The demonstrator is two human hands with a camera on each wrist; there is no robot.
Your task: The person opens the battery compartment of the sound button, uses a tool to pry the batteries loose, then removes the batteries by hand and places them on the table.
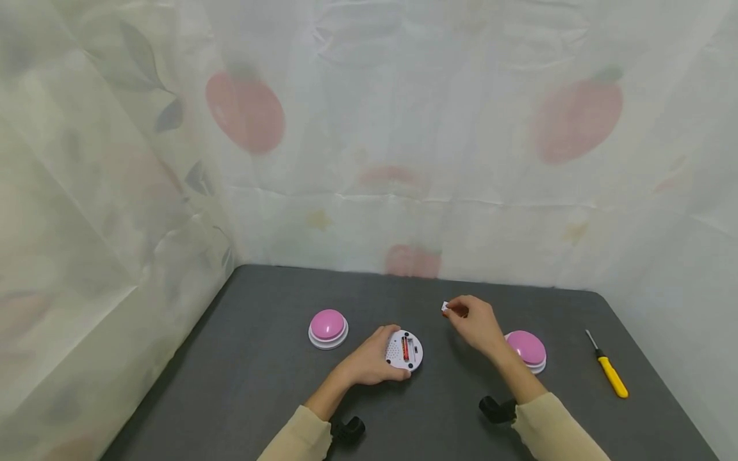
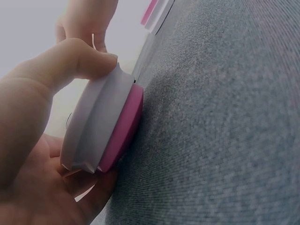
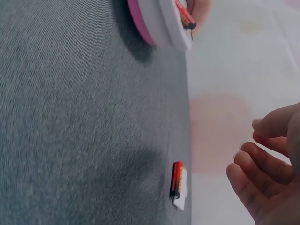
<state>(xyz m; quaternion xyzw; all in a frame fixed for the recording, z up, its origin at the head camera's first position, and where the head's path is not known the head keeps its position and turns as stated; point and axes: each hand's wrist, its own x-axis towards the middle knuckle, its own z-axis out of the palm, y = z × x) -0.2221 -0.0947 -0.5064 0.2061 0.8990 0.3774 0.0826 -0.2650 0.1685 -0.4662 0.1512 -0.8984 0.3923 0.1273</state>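
Apparently mid-loading, the left hand (image 1: 369, 360) clamps the upturned pink-and-white round plastic button (image 1: 397, 352), lower centre; the right hand (image 1: 477, 325), its empty fingers loosely curved, probably must pinch the loose red-and-black cylindrical battery (image 3: 176, 179).

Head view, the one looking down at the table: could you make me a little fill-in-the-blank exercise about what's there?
1. The screwdriver has a ____ handle.
2. The left hand holds a round device with its pink top facing ____, toward the table.
3. The battery seated in that device is mostly ____.
4. Besides the held one, ____ pink-topped devices rest on the table.

Missing words: yellow; down; red; two.
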